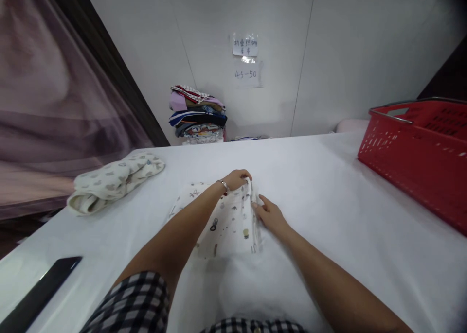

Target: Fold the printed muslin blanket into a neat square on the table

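Observation:
A white cloth (229, 226) with small scattered prints lies folded into a rough rectangle on the white-covered table in front of me. My left hand (236, 179) reaches across it and pinches the layers at its far right corner, lifting them slightly. A bracelet circles that wrist. At the cloth's right edge, my right hand (270, 216) has the folded layers between thumb and fingers. My left forearm hides part of the cloth's left half.
A bundled printed cloth (116, 180) rests at the table's left. Nearer is a flat black object (44, 291). A red plastic basket (416, 158) stands on the right. Beyond the far table edge, folded fabrics (199, 114) are stacked by the wall, under paper notes (248, 74). A curtain hangs at left.

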`<action>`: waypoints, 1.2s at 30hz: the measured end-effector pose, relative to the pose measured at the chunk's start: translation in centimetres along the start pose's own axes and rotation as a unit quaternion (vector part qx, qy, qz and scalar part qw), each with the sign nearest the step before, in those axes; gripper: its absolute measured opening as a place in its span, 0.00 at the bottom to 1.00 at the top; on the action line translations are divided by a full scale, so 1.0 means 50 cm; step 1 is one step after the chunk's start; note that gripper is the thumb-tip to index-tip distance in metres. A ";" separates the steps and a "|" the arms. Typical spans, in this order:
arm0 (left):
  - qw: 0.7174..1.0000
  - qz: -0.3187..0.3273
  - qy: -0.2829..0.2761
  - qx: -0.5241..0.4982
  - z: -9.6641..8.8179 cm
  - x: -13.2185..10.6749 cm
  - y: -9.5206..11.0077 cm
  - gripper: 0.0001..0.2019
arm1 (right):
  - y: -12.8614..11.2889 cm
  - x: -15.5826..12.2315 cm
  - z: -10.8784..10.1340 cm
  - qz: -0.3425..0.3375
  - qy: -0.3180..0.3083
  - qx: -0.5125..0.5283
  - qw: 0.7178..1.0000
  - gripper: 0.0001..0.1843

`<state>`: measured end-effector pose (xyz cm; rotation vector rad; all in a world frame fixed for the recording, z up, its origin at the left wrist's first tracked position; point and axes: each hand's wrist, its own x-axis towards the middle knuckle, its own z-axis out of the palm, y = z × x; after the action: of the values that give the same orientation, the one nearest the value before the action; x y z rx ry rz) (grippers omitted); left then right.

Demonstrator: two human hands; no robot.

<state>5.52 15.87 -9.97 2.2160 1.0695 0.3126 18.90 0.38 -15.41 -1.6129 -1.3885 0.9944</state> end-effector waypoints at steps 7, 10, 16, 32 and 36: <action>0.998 0.008 -0.057 -0.031 -0.008 0.003 0.000 0.16 | 0.008 0.006 0.000 -0.004 -0.028 0.017 0.999 0.27; 0.994 -0.006 -0.104 -0.017 -0.008 0.013 0.008 0.16 | 0.011 0.006 0.001 -0.005 -0.027 0.016 0.999 0.27; 0.986 -0.065 -0.145 0.054 -0.011 0.032 0.030 0.19 | 0.017 0.008 0.002 -0.007 -0.040 0.025 0.999 0.28; 0.954 -0.094 -0.213 0.188 -0.023 0.040 0.084 0.21 | 0.017 0.010 0.003 0.002 -0.049 0.059 0.997 0.28; 0.959 -0.090 -0.197 0.181 -0.023 0.030 0.077 0.23 | 0.020 0.013 0.005 0.004 -0.050 0.072 0.996 0.27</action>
<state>8.29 15.78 -6.72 2.3312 1.1560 -0.4224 19.14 0.92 -16.46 -1.4813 -1.3435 1.1662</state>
